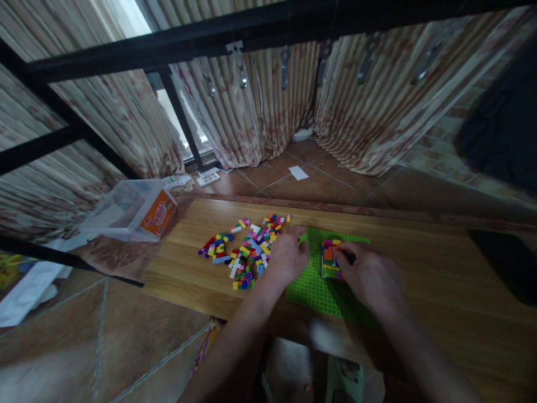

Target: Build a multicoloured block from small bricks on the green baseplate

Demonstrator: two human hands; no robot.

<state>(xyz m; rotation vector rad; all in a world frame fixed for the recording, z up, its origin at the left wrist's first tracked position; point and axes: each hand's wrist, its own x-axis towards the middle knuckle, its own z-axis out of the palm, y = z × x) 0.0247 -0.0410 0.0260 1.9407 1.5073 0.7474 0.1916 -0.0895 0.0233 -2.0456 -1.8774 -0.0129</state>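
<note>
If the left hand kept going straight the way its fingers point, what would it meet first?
Probably the far edge of the green baseplate, where the left hand fingertips already sit; beyond lies bare wooden board. Depth is unclear.

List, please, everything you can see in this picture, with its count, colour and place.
wooden board: one, light brown, across the middle, on the tiled floor.
green studded baseplate: one, bright green, on the board between the hands.
small stacked brick block: one, multicoloured, on the baseplate, at the right hand's fingers.
loose plastic bricks: a scattered pile, mixed colours, on the board left of the baseplate.
clear plastic box with orange label: one, on its side, far left of the board.
striped curtains: beige and red, behind.
black metal frame: across the top.
left hand: at the pile's right edge.
right hand: on the block.
</note>
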